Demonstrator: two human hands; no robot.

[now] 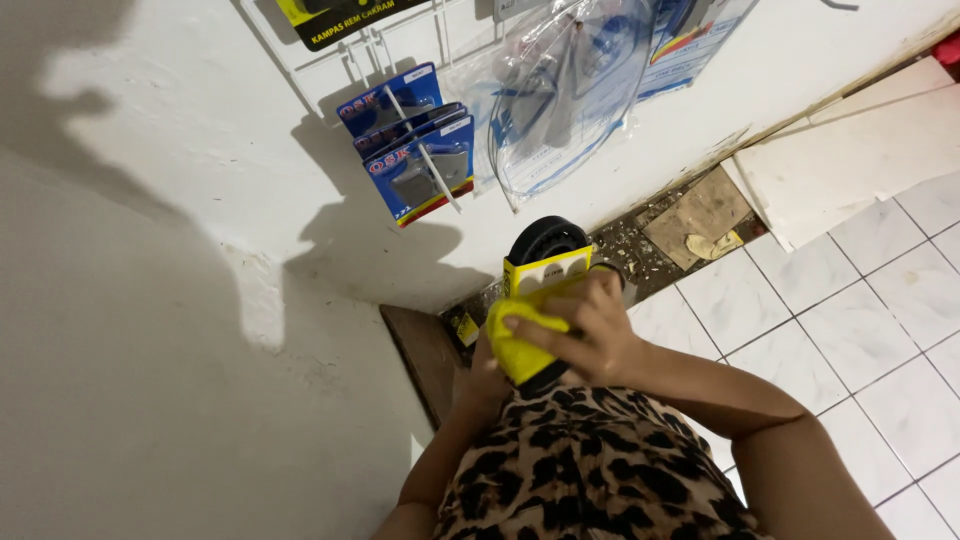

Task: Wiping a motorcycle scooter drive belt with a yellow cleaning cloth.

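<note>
**Black tyre wiped with a yellow cloth at the foot of a white wall**

A black tyre (545, 240) with a yellow and white card label (547, 270) is held upright just above the middle of the view, close to the white wall (180, 300). A yellow cloth (520, 340) is pressed against the tyre by the right hand (590, 330), whose fingers are spread flat over the cloth rather than curled into a fist. The left hand (488, 378) is seen at 7 o'clock from the tyre, mostly hidden under the cloth and the tyre; whether it is closed around the tyre cannot be told. Both forearms are drawn in towards a leopard-print garment (590, 470) at 6 o'clock.

At 11 o'clock from the tyre, blue blister packs (415, 160) are hung on white wire hooks (440, 175). At 12 o'clock, clear plastic bags with dark parts inside (560, 90) are hung on the same wall. A dark wooden board (425, 355) is leaned at the wall's foot at 8 o'clock from the tyre. At 2 o'clock, a piece of brown cardboard (700, 215) is laid among dirt and debris, beside pale boards (850, 160). White floor tiles (850, 330) are spread from 3 to 5 o'clock.
</note>
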